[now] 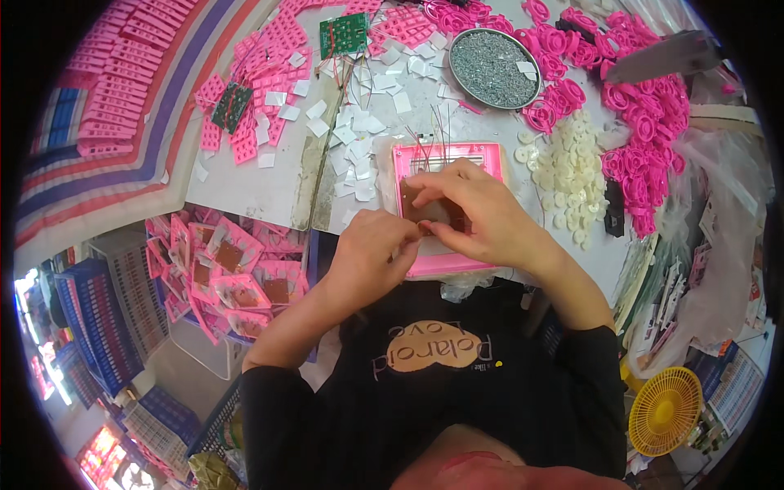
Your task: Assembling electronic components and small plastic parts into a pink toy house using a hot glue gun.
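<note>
A pink plastic casing lies at the table's front edge, right before my body. Inside it sits a brown circuit board, partly covered by my fingers, and thin wires stick out beyond its far side. My left hand is closed at the casing's left edge, its fingertips pinched near the board. Over the casing, my right hand curls with thumb and index finger pressed together beside the left fingertips. What the two pinches hold is too small and hidden to make out.
Past the casing, white square pieces lie scattered. A round metal dish of screws, white discs and pink rings are at right. Green circuit boards rest on pink panels. Finished-looking casings fill a bin at left.
</note>
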A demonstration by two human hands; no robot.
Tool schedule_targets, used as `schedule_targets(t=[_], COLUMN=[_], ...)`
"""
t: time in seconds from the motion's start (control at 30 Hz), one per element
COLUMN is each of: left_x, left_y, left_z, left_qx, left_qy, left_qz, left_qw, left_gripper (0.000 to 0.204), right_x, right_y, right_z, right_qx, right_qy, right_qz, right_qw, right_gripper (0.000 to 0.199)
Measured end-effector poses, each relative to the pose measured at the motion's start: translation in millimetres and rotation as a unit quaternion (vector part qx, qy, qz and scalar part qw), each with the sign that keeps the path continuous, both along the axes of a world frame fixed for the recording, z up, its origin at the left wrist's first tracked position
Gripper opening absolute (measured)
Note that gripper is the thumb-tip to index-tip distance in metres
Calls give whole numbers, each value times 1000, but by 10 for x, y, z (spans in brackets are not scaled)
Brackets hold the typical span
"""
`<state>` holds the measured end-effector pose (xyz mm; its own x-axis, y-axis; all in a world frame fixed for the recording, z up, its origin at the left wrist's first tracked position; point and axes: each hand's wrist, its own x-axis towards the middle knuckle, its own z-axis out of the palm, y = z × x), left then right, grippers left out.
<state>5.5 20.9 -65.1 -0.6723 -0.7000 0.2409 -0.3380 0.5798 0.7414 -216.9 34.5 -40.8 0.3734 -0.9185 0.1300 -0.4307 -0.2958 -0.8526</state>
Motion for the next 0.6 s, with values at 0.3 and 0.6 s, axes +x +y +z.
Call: schedule_targets(t=[0.3, 0.6], left_x=[-29, -53], left_y=[49, 68], left_z=[14, 79], left_qx=[68, 202], left_qy=[28, 66], left_qz=[52, 97], left_qw=[996, 972], left_gripper=[17, 17], right_x=[75, 68], right_y=[211, 347], right_z=[-61, -119], right_qx=[-20, -13], right_qy=[30, 7], right_qz=[-110, -125], right_qw=[993, 992], right_gripper=[45, 39])
